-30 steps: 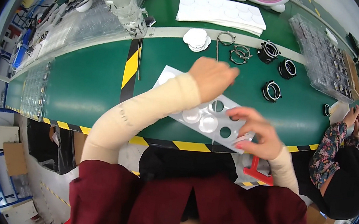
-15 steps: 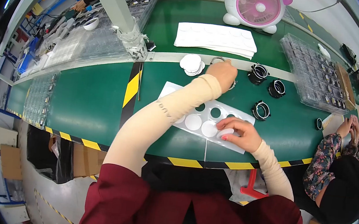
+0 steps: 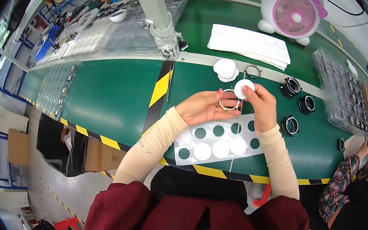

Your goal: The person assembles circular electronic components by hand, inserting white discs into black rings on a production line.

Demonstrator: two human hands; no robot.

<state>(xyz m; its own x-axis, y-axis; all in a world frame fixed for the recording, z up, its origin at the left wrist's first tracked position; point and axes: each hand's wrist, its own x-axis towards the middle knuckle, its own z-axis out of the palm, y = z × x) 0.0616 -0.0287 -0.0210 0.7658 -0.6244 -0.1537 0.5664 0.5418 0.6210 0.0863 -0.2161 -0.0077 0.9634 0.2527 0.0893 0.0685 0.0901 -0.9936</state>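
My left hand (image 3: 201, 106) is turned palm up, with a thin pale ring (image 3: 220, 103) held at its fingers. My right hand (image 3: 264, 108) pinches a flat white disc (image 3: 242, 89) between thumb and fingers, just beside the ring's upper right edge; whether they touch I cannot tell. Below both hands lies a white sheet (image 3: 210, 140) with several round holes and several white circles still in it. A small pile of white discs (image 3: 225, 69) sits beyond my hands. Near it a thin grey ring (image 3: 247, 68) lies by the metal rail.
Several black ring-shaped parts (image 3: 290, 126) stand on the right. Further back are stacked white sheets (image 3: 248, 46), a pink and white fan (image 3: 290, 16) and clear trays of parts (image 3: 340, 94). A co-worker's hands (image 3: 366, 147) rest at the far right. A post (image 3: 149, 2) rises at the back left.
My left hand has drawn back from the rail with a ring and turned palm up. My right hand has lifted a white disc off the sheet, up beside the ring. The view has shifted.
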